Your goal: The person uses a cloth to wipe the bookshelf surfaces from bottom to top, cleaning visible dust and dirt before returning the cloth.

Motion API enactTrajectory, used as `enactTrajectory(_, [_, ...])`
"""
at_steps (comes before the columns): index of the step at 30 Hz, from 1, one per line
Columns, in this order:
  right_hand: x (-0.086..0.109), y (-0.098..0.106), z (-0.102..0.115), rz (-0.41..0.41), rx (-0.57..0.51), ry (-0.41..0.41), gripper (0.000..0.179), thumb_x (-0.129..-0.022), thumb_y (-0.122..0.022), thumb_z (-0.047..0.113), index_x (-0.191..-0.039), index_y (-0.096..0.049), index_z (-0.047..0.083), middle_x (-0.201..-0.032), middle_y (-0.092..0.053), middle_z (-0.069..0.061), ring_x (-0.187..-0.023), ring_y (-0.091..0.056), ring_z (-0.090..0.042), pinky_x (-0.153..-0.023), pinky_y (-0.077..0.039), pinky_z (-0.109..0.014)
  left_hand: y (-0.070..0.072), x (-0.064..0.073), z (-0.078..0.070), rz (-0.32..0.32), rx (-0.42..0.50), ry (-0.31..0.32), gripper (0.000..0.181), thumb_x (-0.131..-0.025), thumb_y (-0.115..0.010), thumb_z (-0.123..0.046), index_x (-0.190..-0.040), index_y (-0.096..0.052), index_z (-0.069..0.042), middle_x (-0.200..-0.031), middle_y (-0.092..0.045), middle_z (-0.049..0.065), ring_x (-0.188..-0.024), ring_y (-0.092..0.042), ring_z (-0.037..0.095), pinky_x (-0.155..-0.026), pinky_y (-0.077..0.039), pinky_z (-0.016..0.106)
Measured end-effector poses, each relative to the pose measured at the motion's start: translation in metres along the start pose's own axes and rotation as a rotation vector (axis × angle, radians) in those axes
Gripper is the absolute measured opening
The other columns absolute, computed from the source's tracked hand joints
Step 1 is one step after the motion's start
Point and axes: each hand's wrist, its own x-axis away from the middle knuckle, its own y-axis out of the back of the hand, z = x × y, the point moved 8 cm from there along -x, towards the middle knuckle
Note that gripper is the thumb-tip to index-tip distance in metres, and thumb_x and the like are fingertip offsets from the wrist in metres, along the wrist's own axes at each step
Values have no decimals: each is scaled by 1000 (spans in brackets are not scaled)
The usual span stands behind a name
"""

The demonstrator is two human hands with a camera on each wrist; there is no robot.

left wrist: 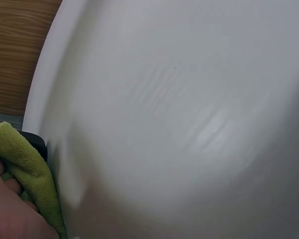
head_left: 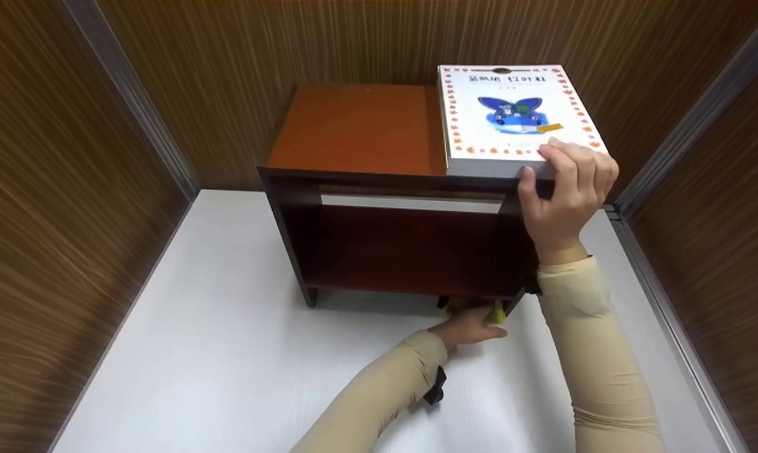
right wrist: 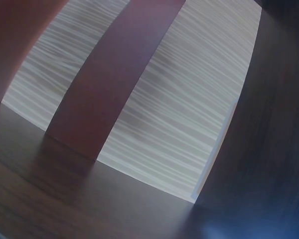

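Note:
A brown two-tier wooden shelf [head_left: 360, 129] stands on the white table. My left hand [head_left: 470, 327] is low at its front right, under the bottom board, and grips a yellow-green cloth [head_left: 496, 313]. In the left wrist view the cloth [left wrist: 32, 181] bunches over the curled fingers, beside a dark part of the shelf. A thick white book [head_left: 479, 141] with a butterfly cover lies on the right of the shelf top. My right hand [head_left: 570, 189] holds its front right corner, fingertips on the cover and thumb against the front edge. The right wrist view does not show that hand.
Wood-grain panels [head_left: 379, 38] enclose the back and both sides, with metal strips [head_left: 139, 107] at the corners. The shelf's lower board [head_left: 410, 251] is bare, and its back is partly open. White tabletop [head_left: 228, 365] spreads to the left and front.

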Motion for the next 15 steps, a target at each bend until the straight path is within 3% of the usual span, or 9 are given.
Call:
enactTrajectory(7, [-10,-3,0,33,-14,-25,32,-78,-60,33,-88,-66,3,-95,-65,-7,-94,-53,-29,-93,-30,-44,10,-6,-4,8,-29,22,60,-87,-65,-33,-140,-43,-15,-136,-48,-3,-124,-41,7,-98,-32,18])
enactTrajectory(15, [-1,0,4,54,-12,-50,31,-78,-59,31,-88,-66,2,-95,-64,-7,-94,-53,-28,-94,-29,-44,-3,1,6,48,65,76,67,-88,-63,-35,-145,-35,-13,-141,-42,-2,-128,-36,7,-100,-29,18])
